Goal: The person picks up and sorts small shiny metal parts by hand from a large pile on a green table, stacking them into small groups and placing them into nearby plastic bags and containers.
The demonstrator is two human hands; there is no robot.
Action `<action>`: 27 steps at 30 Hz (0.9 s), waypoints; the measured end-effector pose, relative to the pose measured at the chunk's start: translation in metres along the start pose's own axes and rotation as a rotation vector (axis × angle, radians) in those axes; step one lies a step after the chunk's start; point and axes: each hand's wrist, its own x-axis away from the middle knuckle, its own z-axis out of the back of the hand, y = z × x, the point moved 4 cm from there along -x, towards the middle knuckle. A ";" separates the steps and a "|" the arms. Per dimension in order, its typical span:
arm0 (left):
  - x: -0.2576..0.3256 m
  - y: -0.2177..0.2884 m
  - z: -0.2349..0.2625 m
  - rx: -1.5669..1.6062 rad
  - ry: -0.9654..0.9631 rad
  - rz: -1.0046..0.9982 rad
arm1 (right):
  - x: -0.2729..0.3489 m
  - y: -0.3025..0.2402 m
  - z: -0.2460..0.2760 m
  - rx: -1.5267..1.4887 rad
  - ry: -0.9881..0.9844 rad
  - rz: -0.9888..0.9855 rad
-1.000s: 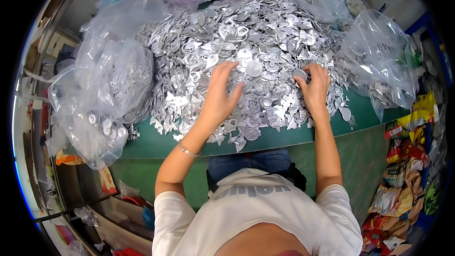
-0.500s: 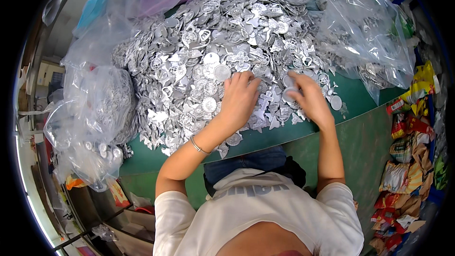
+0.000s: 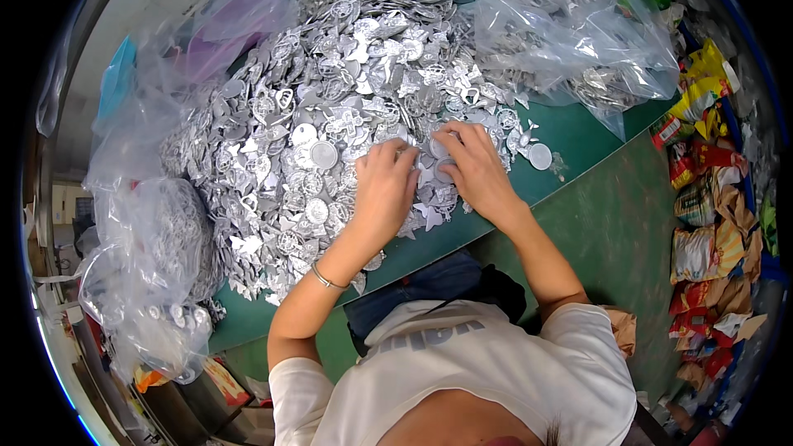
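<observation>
A broad heap of small silvery metal pieces point(image 3: 273, 144) covers the green table point(image 3: 487, 219). Flat round discs, a cross shape point(image 3: 344, 124) and star-like shapes show among them. My left hand point(image 3: 385, 186) rests on the heap's near side, its fingers bent down and closed, fingertips hidden among the pieces. What they hold, if anything, cannot be made out. Just right of it is my right hand point(image 3: 479, 167), thumb and fingers apart and touching plain round metal discs point(image 3: 438, 149). Another plain disc point(image 3: 324, 154) lies left of my left hand.
Clear plastic bags of metal pieces stand at the left point(image 3: 169, 231) and far right point(image 3: 591, 41) of the heap. One loose disc point(image 3: 539, 157) lies near the table's right edge. Colourful packets point(image 3: 698, 248) are stacked along the right. Behind the heap is a purple scoop-like container point(image 3: 223, 33).
The view has turned and shifted, so the heap sits further left. My hands have come closer together, the right one nearer the left. Both remain at the heap's near side.
</observation>
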 end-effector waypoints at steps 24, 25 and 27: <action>-0.003 0.009 -0.005 0.068 0.092 -0.024 | 0.030 0.036 0.011 -0.435 0.278 -0.191; -0.003 0.008 -0.006 0.065 0.097 -0.025 | 0.035 0.044 0.011 -0.613 0.346 -0.340; 0.000 0.007 -0.005 0.056 0.106 -0.015 | 0.029 0.045 0.037 -0.902 0.557 -0.433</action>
